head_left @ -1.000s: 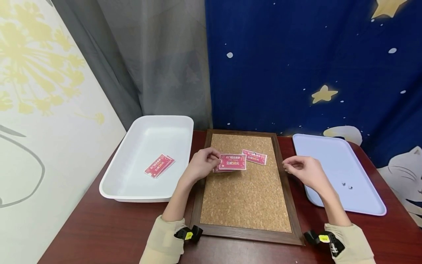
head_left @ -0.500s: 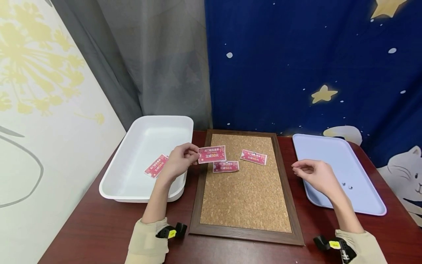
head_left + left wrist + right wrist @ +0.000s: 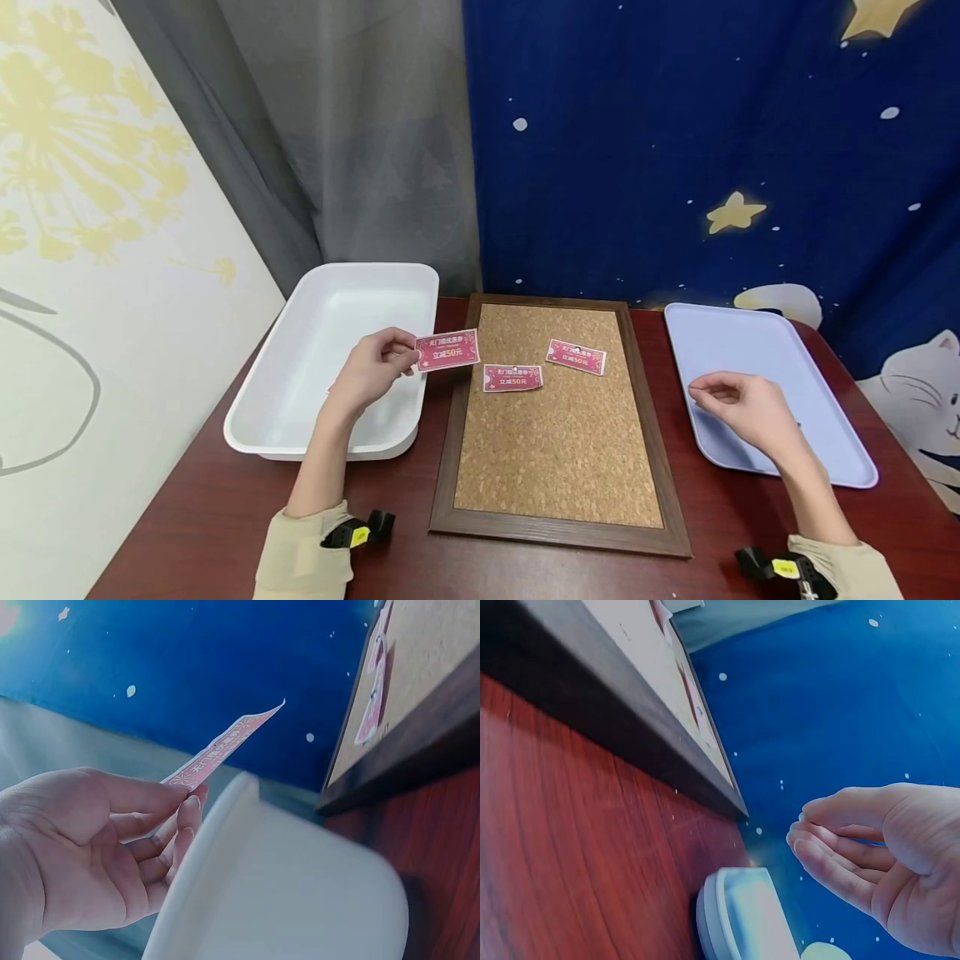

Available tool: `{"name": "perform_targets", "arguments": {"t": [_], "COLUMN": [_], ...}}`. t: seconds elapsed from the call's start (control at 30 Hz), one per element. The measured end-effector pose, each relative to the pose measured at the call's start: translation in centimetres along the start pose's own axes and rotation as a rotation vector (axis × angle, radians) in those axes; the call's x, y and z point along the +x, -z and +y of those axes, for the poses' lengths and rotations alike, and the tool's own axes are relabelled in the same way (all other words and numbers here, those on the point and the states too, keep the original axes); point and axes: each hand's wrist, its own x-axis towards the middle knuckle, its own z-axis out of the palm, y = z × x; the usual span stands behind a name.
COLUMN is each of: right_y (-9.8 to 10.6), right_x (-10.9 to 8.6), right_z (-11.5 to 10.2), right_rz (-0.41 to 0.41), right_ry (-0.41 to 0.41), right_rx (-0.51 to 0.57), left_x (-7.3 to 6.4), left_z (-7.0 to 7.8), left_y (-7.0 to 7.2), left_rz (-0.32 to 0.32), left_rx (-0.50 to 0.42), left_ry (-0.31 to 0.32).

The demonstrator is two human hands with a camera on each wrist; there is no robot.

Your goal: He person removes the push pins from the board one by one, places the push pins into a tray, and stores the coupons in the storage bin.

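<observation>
My left hand [image 3: 372,369] pinches a pink coupon [image 3: 447,349] by its left end between thumb and fingers. It is held above the right rim of the white tub [image 3: 322,321], reaching toward the corkboard frame. In the left wrist view the coupon [image 3: 225,750] bends up at its far end. Two more coupons lie on the corkboard [image 3: 555,458], one left [image 3: 513,378] and one right [image 3: 577,357], each with a small pin at its top. My right hand [image 3: 753,408] is over the left side of the pale blue tray, thumb and index fingertips together; I cannot tell whether they hold something small.
The pale blue tray [image 3: 738,333] lies right of the board, with a small metal bit showing beside my right wrist. Coupons in the tub are mostly hidden behind my left hand. Grey and blue curtains [image 3: 600,167] hang behind the dark red table [image 3: 585,579].
My left hand has carried the coupon leftward from over the board to the tub's rim, uncovering the left coupon on the board. My right hand has moved right and nearer, over the blue tray.
</observation>
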Motion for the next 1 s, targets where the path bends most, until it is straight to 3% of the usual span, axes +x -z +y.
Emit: {"name": "perform_targets", "arguments": {"t": [0.43, 0.67, 1.0], "right_y": [1.5, 2.3, 3.6], "right_x": [-1.7, -2.7, -3.6], "right_z": [2.4, 3.7, 5.7], "right_rz": [0.019, 0.015, -0.003], "right_ry": [-0.052, -0.113, -0.204], "right_rx": [-0.031, -0.044, -0.11], "left_x": [-0.7, -1.2, -2.0], "left_z": [-2.2, -3.6, -5.1], "left_y": [2.6, 3.6, 5.1], "left_rz": [0.03, 0.045, 0.076], "left_rx": [0.052, 0.1, 0.093], "left_ry": [0.035, 0.047, 0.036]}}
